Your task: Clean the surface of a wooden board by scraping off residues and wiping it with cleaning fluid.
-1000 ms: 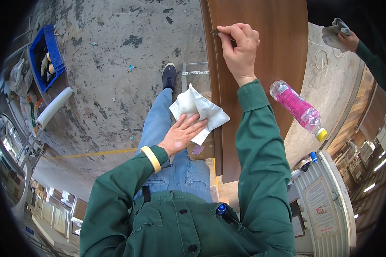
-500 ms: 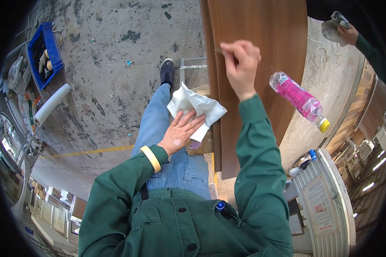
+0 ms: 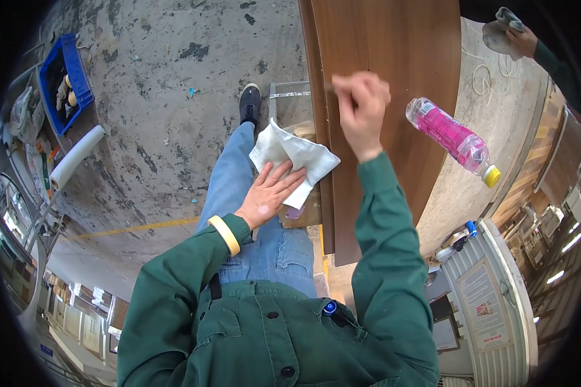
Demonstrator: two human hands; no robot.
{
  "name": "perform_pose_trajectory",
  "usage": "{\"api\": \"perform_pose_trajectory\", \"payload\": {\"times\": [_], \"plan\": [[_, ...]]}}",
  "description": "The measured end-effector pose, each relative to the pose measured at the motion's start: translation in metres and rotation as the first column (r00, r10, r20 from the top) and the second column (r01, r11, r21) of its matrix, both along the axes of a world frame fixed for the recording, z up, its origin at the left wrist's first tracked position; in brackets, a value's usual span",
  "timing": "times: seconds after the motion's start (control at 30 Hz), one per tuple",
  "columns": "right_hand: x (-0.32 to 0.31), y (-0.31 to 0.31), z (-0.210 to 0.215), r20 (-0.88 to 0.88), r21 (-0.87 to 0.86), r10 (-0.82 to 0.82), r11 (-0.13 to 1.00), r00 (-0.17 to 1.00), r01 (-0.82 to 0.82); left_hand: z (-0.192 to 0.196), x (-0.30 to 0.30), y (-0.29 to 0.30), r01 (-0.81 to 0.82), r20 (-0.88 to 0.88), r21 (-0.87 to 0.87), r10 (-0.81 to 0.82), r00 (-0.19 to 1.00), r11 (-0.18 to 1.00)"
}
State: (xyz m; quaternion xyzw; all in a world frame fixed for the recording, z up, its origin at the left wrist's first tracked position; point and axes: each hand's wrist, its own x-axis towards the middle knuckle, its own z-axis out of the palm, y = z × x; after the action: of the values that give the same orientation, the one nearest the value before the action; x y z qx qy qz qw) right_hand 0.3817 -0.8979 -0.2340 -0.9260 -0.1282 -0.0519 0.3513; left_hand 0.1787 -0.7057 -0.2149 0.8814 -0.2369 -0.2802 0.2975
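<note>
My left hand (image 3: 269, 193) holds a folded white cloth (image 3: 303, 158) beside the near left edge of a brown wood-grain panel (image 3: 394, 39). Its fingers lie over the cloth, while the thumb is hidden. Above the panel's left edge, my right hand (image 3: 363, 109) is closed, thumb against curled fingers. Motion blurs it, and whatever it may pinch cannot be made out. A clear bottle (image 3: 448, 134) with pink contents and a yellow cap lies on its side along the panel's right edge.
At the upper right, another person's hand (image 3: 525, 42) holds a grey cloth (image 3: 500, 32). A blue crate (image 3: 81, 84) with items inside and a white roll (image 3: 77, 157) stand at the left. A metal-legged support (image 3: 290, 90) shows beside the panel.
My right hand has shifted slightly toward me along the panel's left edge, still closed. My left hand stays on the white cloth, nearly in place.
</note>
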Motion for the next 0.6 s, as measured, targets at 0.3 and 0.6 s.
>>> {"api": "perform_pose_trajectory", "payload": {"times": [0.3,0.6], "plan": [[0.013,0.011,-0.002,0.021,0.004,0.058,0.998,0.998,-0.058,0.003,0.001,0.013,-0.030,-0.034,-0.067,0.027,0.999,0.997],[-0.106,-0.056,0.042,-0.307,-0.033,-0.129,0.992,0.943,0.125,0.023,0.112,0.074,-0.840,-0.530,-0.369,0.652,0.542,0.398]]}}
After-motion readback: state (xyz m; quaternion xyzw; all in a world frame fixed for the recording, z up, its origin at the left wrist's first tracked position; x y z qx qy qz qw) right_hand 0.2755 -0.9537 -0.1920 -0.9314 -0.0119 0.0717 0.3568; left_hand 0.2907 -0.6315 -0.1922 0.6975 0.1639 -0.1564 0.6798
